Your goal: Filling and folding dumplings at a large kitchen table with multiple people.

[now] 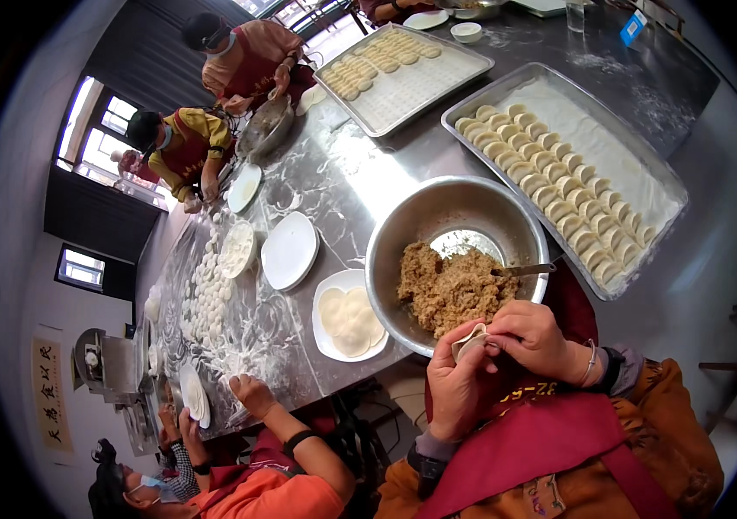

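Note:
Just below the rim of a large steel bowl, my left hand cups a dumpling wrapper folded around its filling. The fingertips of my right hand pinch the wrapper's edge from the other side. Brown minced filling lies in the bowl, and a metal utensil stands in it with its handle over the rim. Left of the bowl, flat round wrappers overlap on a white plate. Beyond the bowl at the right, a metal tray holds rows of folded dumplings.
A second dumpling tray lies farther back. White plates, dough pieces and flour cover the table's left part. A co-worker's arm reaches over the near-left edge; two people work across the table.

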Demonstrator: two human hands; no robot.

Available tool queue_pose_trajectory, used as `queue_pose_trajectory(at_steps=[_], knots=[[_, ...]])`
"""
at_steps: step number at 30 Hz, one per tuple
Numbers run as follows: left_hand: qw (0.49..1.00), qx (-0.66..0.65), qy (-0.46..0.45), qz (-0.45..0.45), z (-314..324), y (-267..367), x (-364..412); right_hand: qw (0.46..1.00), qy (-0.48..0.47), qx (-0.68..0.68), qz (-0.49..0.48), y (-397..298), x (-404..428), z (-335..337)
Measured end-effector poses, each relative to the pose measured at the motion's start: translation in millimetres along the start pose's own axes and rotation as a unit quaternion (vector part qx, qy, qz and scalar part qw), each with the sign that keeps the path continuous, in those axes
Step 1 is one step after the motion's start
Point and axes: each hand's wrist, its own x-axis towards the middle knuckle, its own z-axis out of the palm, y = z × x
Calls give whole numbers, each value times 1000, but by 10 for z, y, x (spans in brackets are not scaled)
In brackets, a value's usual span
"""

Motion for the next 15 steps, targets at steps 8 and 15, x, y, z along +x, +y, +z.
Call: queue_pose_trajectory(at_steps=[8, 15], knots=[[1000, -5, -2, -16, -22, -25, -9, 967, -17, 138, 212, -84, 16, -39], [1000, -17, 12, 4, 27, 5, 9, 992, -2, 67, 111, -67, -23, -15]])
